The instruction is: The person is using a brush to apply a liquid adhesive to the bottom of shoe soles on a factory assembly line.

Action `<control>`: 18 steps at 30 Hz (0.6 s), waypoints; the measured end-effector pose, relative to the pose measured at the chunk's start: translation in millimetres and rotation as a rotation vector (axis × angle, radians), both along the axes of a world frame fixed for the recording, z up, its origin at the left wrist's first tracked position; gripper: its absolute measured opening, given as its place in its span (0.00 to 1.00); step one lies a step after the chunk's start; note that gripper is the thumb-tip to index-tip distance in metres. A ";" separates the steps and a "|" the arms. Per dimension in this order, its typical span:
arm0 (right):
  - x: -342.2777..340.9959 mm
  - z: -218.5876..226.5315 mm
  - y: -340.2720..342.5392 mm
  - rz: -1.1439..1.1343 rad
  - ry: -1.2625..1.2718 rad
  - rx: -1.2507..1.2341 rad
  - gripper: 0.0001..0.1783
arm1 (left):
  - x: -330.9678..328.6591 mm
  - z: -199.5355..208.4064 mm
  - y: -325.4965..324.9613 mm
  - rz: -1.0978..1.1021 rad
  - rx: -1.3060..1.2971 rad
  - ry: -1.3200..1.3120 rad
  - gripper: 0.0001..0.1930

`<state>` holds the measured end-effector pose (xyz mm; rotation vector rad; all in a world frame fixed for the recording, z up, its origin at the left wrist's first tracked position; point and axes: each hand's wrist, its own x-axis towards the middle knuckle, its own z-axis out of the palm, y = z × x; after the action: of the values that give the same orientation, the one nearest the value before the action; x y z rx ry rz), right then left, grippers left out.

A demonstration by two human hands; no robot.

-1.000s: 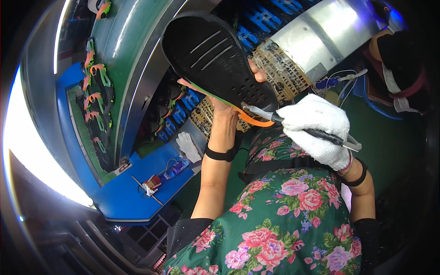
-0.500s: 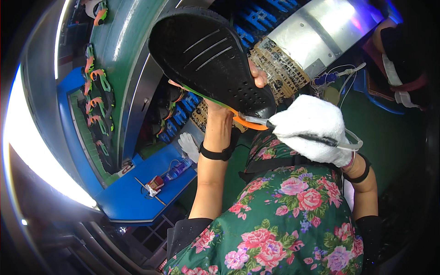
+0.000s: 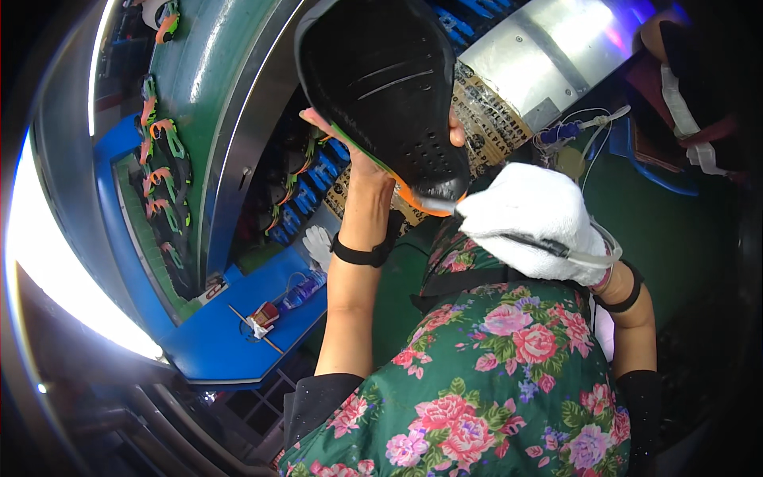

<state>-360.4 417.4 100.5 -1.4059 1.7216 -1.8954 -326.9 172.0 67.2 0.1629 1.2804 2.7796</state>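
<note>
A black shoe sole (image 3: 381, 87), with a row of small holes at its narrow end and thin pale lines across its broad part, is gripped in my bare left hand (image 3: 364, 165). Fingertips of that hand show on the sole's right edge; the rest are hidden beneath. Green and orange material (image 3: 417, 203) edges its lower left side. My right hand (image 3: 528, 222), in a white glove, is closed round a thin black-handled tool (image 3: 531, 238) with a clear tube at its back end. The tool's grey tip meets the orange edge by the narrow end.
At left, a green conveyor belt (image 3: 184, 87) carries orange-and-green shoe parts (image 3: 159, 176). A blue shelf (image 3: 218, 346) holds a bottle (image 3: 300, 292), a small red box (image 3: 265, 316) and a white glove (image 3: 318, 244). A taped cardboard-covered metal surface (image 3: 489, 119) lies beyond my hands.
The sole has turned more upright and shifted right and upward in my left hand. My right hand has moved slightly left, its tool tip closer to the narrow end.
</note>
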 end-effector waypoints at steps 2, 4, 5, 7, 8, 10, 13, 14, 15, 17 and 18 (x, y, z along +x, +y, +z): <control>-1.3 1.3 -0.4 0.060 -0.127 0.020 0.11 | 4.5 -10.7 -7.5 -0.038 0.132 0.032 0.68; -7.5 -0.9 3.4 0.039 -0.157 0.036 0.11 | 1.3 4.3 6.2 -0.030 0.237 -0.079 0.69; -9.5 -2.5 3.4 0.005 -0.107 0.020 0.12 | 0.9 9.7 10.7 -0.017 0.332 -0.189 0.70; -8.8 -3.6 -0.4 -0.029 0.091 0.017 0.13 | -1.4 2.1 11.6 -0.054 0.332 -0.158 0.71; -6.6 -5.9 -2.2 -0.069 0.286 0.010 0.14 | -3.7 -4.0 9.9 -0.097 0.329 -0.131 0.72; -1.9 -8.4 0.8 0.085 0.301 0.123 0.16 | -3.2 -9.9 -1.2 -0.160 0.282 -0.165 0.67; -11.3 -6.3 -0.4 0.219 0.235 0.070 0.17 | 3.4 -12.1 1.8 -0.180 0.209 -0.305 0.56; -16.1 -4.9 2.0 0.280 0.110 0.030 0.17 | 3.2 -10.4 1.1 -0.170 0.209 -0.302 0.56; -18.6 -4.0 4.0 0.336 -0.018 -0.004 0.17 | 1.9 -8.9 1.5 -0.226 0.276 -0.362 0.55; -19.8 -5.5 3.2 0.216 0.197 0.048 0.17 | -1.5 -3.7 2.5 -0.217 0.100 -0.459 0.52; -22.0 -6.1 2.4 0.166 0.341 0.095 0.17 | -2.6 -2.3 3.7 -0.212 0.103 -0.455 0.52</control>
<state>-382.5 419.8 94.4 -1.8540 1.7430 -1.5366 -329.5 175.6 64.9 -0.2953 0.9479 2.5007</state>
